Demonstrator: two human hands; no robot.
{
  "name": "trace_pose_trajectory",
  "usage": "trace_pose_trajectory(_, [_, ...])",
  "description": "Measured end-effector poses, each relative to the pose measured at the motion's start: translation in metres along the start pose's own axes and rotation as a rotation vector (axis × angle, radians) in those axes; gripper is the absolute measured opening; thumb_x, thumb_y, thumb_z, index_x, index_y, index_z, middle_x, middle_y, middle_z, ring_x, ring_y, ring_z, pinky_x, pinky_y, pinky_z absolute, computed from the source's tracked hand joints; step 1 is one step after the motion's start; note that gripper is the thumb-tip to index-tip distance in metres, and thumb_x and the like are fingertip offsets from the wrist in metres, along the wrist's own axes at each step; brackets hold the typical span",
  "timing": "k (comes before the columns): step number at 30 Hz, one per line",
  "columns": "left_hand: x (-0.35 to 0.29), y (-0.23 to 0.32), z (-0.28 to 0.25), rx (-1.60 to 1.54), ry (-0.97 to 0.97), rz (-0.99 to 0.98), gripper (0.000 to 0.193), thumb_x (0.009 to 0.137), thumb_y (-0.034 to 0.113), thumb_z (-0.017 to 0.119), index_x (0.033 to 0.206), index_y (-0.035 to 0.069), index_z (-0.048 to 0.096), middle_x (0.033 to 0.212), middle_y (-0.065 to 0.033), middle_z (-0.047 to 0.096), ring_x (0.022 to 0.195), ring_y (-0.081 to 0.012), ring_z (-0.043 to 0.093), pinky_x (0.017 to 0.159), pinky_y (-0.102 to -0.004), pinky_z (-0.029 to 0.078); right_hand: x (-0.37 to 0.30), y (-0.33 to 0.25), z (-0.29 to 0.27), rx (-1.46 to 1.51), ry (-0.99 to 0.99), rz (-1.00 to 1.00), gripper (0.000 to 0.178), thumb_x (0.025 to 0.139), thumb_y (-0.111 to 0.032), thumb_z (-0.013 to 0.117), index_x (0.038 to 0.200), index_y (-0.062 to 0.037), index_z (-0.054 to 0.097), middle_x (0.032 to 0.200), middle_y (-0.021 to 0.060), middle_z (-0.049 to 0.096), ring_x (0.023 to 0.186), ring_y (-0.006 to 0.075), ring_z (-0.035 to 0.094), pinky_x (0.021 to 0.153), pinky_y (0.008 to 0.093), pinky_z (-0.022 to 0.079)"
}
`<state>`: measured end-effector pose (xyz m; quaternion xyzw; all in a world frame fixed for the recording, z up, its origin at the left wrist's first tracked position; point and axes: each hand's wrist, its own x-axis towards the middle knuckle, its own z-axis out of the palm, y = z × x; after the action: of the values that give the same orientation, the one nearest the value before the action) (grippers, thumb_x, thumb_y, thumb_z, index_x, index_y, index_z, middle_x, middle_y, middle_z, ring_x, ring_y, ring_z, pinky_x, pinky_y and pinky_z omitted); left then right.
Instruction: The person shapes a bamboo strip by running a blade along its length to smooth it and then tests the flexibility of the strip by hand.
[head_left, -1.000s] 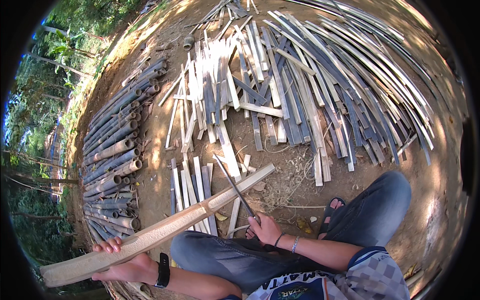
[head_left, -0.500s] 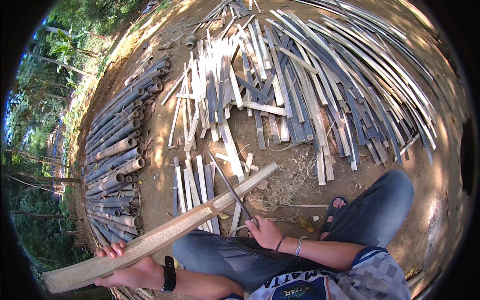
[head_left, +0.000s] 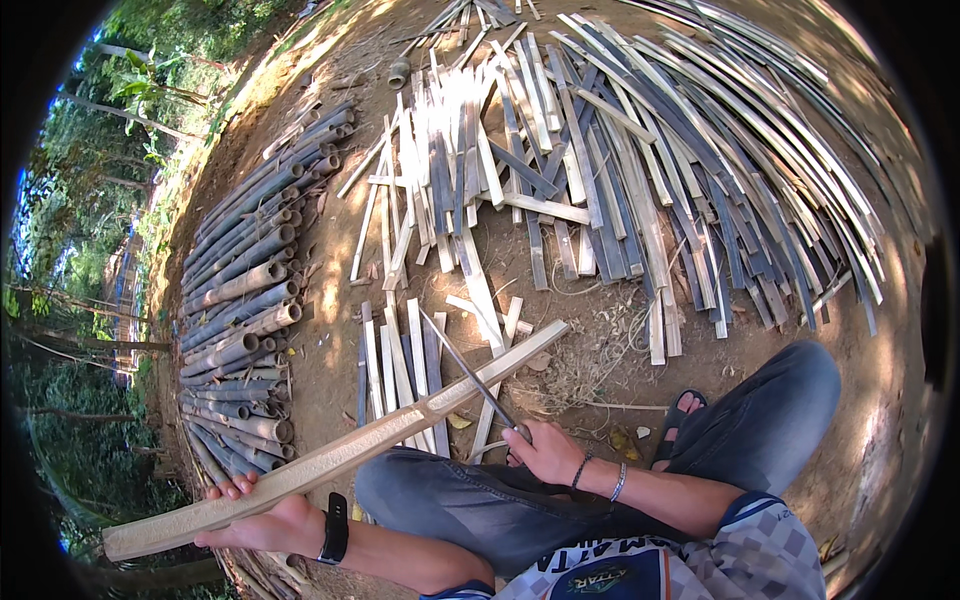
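Note:
A long split bamboo strip [head_left: 330, 455] slants across me, its pale inner face up and a node ridge showing near its upper third. My left hand [head_left: 262, 510] grips it near the lower left end, thumb on one edge and fingertips over the other. In my right hand [head_left: 545, 452] is the handle of a long, thin-bladed knife [head_left: 465, 368]. The blade points up and left, crossing the strip just beyond the node. Whether its edge bites into the bamboo cannot be made out.
Bamboo poles [head_left: 240, 300] lie stacked at the left. A wide heap of split bamboo strips [head_left: 640, 170] spreads ahead and to the right, with a smaller bundle [head_left: 400, 370] close by. Dry shavings [head_left: 590, 370] litter the dirt beside my bent, jeans-clad leg [head_left: 750, 430] and sandalled foot [head_left: 680, 420].
The view has shifted slightly, so most things sit a little farther right. The strip appears tilted a bit, its lower end higher in view. Both hands keep their holds.

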<state>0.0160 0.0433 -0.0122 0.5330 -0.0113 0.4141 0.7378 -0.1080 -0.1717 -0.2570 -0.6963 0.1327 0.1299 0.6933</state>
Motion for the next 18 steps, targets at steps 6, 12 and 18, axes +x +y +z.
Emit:
trace_pose_trajectory(6, [-0.002,-0.001,0.000,0.017,0.035,-0.009,0.067,0.091,0.070,0.020,0.080,0.010,0.045,0.059,0.0004,0.043,0.053,-0.0132,0.044,0.056,-0.0268,0.041,-0.015,-0.027,0.005,-0.150,-0.053,-0.164,0.048,0.094,-0.043,0.047,0.085,0.0036,0.057,0.066,0.0260,0.059,0.069,0.0439,0.061,0.064,0.0487,0.048])
trace_pose_trajectory(12, [-0.005,0.000,0.006,-0.017,0.016,0.016,0.064,0.092,0.068,0.026,0.080,0.009,0.046,0.061,-0.0006,0.044,0.053,-0.0124,0.045,0.054,-0.0248,0.042,0.007,0.004,-0.008,0.098,0.105,0.104,0.051,0.094,-0.044,0.046,0.082,0.0045,0.057,0.065,0.0259,0.059,0.069,0.0449,0.060,0.065,0.0486,0.047])
trace_pose_trajectory(18, [0.000,-0.005,-0.001,-0.009,0.032,0.003,0.062,0.092,0.067,0.027,0.079,0.010,0.046,0.061,-0.0008,0.044,0.053,-0.0121,0.045,0.054,-0.0241,0.042,-0.012,-0.016,0.005,-0.141,-0.028,-0.117,0.050,0.094,-0.045,0.045,0.089,0.0033,0.056,0.068,0.0294,0.059,0.071,0.0464,0.060,0.066,0.0509,0.048])
